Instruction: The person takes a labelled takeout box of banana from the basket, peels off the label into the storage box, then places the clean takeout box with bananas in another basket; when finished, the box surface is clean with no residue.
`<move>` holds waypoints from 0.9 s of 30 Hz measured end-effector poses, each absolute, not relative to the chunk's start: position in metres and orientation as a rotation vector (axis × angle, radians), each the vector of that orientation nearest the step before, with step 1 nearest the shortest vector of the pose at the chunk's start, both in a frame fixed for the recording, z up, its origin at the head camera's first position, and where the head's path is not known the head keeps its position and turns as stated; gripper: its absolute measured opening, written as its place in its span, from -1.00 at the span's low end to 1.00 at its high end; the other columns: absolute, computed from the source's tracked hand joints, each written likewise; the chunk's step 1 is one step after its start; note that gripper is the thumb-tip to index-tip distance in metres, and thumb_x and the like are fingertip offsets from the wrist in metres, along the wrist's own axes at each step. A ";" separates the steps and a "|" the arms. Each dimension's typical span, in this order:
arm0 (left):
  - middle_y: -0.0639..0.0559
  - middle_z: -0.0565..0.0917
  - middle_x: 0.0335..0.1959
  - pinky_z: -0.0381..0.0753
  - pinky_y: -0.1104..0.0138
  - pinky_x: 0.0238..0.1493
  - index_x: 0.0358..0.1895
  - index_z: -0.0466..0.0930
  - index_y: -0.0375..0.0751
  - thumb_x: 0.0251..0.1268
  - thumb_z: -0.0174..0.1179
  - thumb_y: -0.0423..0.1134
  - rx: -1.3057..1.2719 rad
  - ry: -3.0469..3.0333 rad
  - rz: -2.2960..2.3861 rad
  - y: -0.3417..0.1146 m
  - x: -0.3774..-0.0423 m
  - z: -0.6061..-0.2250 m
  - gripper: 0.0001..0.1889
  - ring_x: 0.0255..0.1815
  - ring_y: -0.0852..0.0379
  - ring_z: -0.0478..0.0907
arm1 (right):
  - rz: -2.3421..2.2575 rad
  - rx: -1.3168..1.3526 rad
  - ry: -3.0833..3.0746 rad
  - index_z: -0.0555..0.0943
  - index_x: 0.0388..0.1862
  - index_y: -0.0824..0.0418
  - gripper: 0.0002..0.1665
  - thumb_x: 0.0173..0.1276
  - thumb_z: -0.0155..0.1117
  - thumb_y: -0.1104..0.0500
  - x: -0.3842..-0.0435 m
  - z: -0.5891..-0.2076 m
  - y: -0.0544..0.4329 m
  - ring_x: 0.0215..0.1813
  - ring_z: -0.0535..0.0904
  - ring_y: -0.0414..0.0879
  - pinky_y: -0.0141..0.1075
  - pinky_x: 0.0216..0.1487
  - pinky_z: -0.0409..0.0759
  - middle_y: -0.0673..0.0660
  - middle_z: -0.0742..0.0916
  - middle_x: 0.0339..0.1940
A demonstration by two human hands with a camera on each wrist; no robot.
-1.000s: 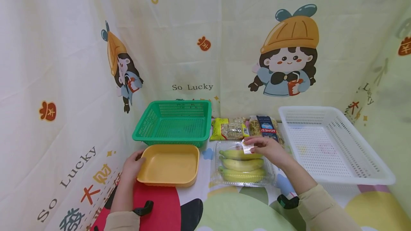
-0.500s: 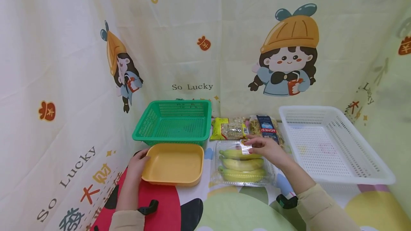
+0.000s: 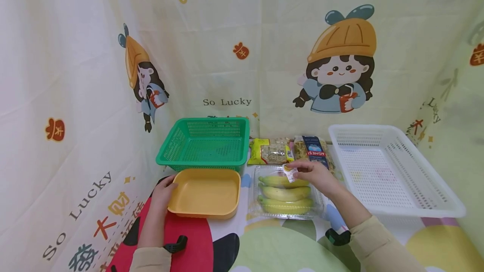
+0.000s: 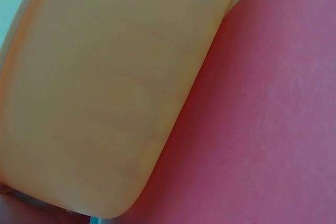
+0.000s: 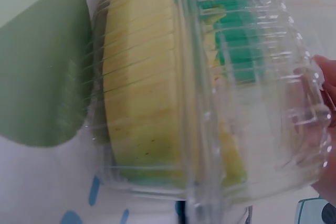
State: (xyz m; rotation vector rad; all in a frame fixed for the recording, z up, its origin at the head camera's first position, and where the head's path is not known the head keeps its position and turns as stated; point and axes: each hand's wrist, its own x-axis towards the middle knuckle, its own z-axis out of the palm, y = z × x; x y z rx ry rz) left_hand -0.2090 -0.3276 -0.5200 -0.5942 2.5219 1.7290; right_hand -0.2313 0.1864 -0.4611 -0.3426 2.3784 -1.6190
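In the head view my left hand (image 3: 163, 191) grips the left rim of a yellow plastic tub (image 3: 206, 190), thumb over the edge. The left wrist view shows the tub's outer wall (image 4: 110, 93) close up. My right hand (image 3: 315, 176) is over the back right corner of a clear plastic clamshell box (image 3: 254, 209), its thumb and index finger pinching a small white label (image 3: 290, 174) at the lid. Several bananas (image 3: 285, 193) lie inside the shut box. From the right wrist, a banana (image 5: 142, 87) shows through the ribbed plastic, with fingers (image 5: 328, 108) beyond the lid.
A green basket (image 3: 160, 159) stands behind the tub, and a white basket (image 3: 423, 205) is at the right. Behind the clamshell box lie a yellow food packet (image 3: 274, 153) and a bag of pasta (image 3: 314, 151). Printed cloth (image 3: 280, 247) covers the table.
The yellow tub and my left hand have shifted slightly right. The label looked tilted, then flatter, and is tilted again at my right fingertips. The clamshell box has stayed in place.
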 end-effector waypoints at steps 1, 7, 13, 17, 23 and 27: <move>-0.28 0.32 0.45 0.41 -0.02 0.37 0.47 0.28 -0.21 0.52 -0.08 -0.20 -0.599 2.521 1.727 -0.328 -0.209 -0.520 -0.49 0.28 -0.21 0.38 | -1.625 -0.347 2.373 0.66 0.16 0.00 -0.61 0.35 0.34 0.11 -0.232 -0.460 0.185 0.10 0.55 -0.02 -0.01 0.12 0.63 0.11 0.63 0.25; -0.28 0.34 0.44 0.46 0.00 0.33 0.48 0.28 -0.18 0.53 -0.08 -0.15 -0.612 2.524 1.705 -0.327 -0.207 -0.518 -0.48 0.24 -0.19 0.40 | -1.616 -0.425 2.349 0.60 0.25 0.01 -0.56 0.39 0.29 0.15 -0.235 -0.454 0.179 0.06 0.53 0.02 -0.04 0.06 0.65 0.13 0.63 0.26; -0.25 0.32 0.46 0.39 -0.03 0.37 0.47 0.30 -0.18 0.52 -0.07 -0.20 -0.584 2.527 1.726 -0.328 -0.208 -0.519 -0.49 0.29 -0.20 0.37 | -1.564 -0.458 2.324 0.61 0.23 -0.14 -0.55 0.38 0.30 0.14 -0.238 -0.442 0.163 0.00 0.50 0.05 0.04 0.07 0.62 0.07 0.64 0.18; -0.20 0.25 0.52 0.31 -0.04 0.45 0.49 0.27 -0.11 0.52 -0.06 -0.21 -0.582 2.458 1.802 -0.329 -0.209 -0.520 -0.48 0.39 -0.18 0.30 | -1.524 -0.480 2.300 0.62 0.21 -0.17 -0.56 0.38 0.30 0.14 -0.242 -0.434 0.148 -0.01 0.47 0.04 0.00 0.07 0.62 0.06 0.65 0.11; -0.08 0.12 0.60 0.20 0.04 0.52 0.55 0.17 0.00 0.56 -0.12 -0.22 -0.567 2.200 2.035 -0.333 -0.211 -0.522 -0.46 0.51 -0.11 0.18 | -1.474 -0.600 2.242 0.60 0.25 -0.10 -0.55 0.41 0.26 0.18 -0.254 -0.427 0.122 -0.11 0.56 0.07 0.03 0.02 0.64 0.07 0.67 0.14; 0.01 0.09 0.61 0.22 0.18 0.50 0.55 0.16 0.01 0.57 -0.13 -0.23 -0.545 2.049 2.163 -0.336 -0.211 -0.524 -0.47 0.54 -0.01 0.14 | -1.417 -0.652 2.215 0.61 0.25 -0.12 -0.56 0.42 0.25 0.16 -0.261 -0.424 0.105 -0.12 0.60 0.06 0.02 0.02 0.65 0.09 0.66 0.15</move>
